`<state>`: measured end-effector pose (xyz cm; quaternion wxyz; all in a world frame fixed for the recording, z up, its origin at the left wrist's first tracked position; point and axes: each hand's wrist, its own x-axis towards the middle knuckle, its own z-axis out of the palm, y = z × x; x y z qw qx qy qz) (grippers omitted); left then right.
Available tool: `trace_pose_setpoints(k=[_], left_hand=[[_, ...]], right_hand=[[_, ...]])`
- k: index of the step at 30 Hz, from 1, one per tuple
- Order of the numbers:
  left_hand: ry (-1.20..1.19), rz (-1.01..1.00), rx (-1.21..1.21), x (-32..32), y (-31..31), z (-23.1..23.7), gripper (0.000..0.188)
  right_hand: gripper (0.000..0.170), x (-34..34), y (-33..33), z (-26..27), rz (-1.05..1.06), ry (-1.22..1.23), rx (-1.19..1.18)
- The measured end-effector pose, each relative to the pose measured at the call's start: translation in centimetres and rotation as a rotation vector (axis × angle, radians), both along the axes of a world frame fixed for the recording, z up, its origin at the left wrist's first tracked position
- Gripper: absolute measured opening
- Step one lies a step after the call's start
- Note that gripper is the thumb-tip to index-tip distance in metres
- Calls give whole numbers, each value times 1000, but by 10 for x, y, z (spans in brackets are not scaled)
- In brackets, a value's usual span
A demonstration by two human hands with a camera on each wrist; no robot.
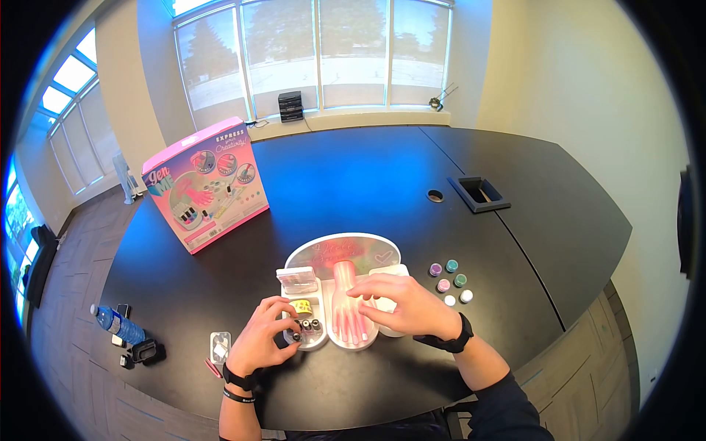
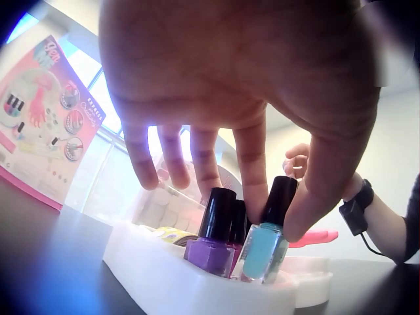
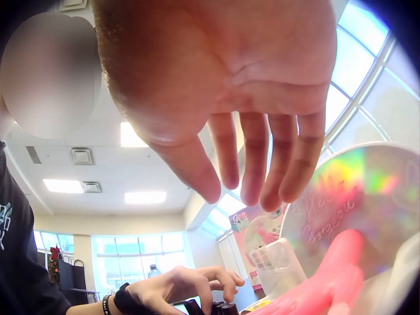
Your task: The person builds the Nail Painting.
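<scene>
My left hand [image 1: 257, 336] pinches the black cap of a teal nail polish bottle [image 2: 262, 249] between thumb and index finger. The bottle tilts at the front of a white manicure stand [image 2: 164, 275]. Right beside it in the same tray are a purple nail polish bottle [image 2: 211, 239] and a darker pink one, partly hidden behind. Above the pink model hand [image 1: 344, 301], my right hand [image 1: 412, 305] hovers with its fingers spread and loosely bent, holding nothing. A yellow patterned roll [image 1: 301, 307] sits behind the bottles.
A mirror panel [image 1: 309, 253] rises at the stand's back. Several small jars [image 1: 443, 285] stand to the right. Left lie a clear case [image 1: 220, 344] and a water bottle [image 1: 118, 324]. The pink product box [image 1: 206, 187] stands at the far left; a table opening [image 1: 479, 192] is far right.
</scene>
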<state>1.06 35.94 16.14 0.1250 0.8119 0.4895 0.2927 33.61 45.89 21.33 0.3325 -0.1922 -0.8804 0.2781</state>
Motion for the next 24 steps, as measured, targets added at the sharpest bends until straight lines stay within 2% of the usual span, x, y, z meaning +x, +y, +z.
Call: trace_pose_setpoints(k=[10, 19, 24], left_hand=[[63, 33, 30, 0, 0, -2, 20], [29, 50, 38, 2, 1, -2, 21], [6, 53, 69, 4, 0, 0, 22]], right_hand=[[32, 10, 6, 6, -52, 16, -30], [28, 14, 8, 11, -61, 53, -2], [26, 28, 20, 15, -137, 62, 10]])
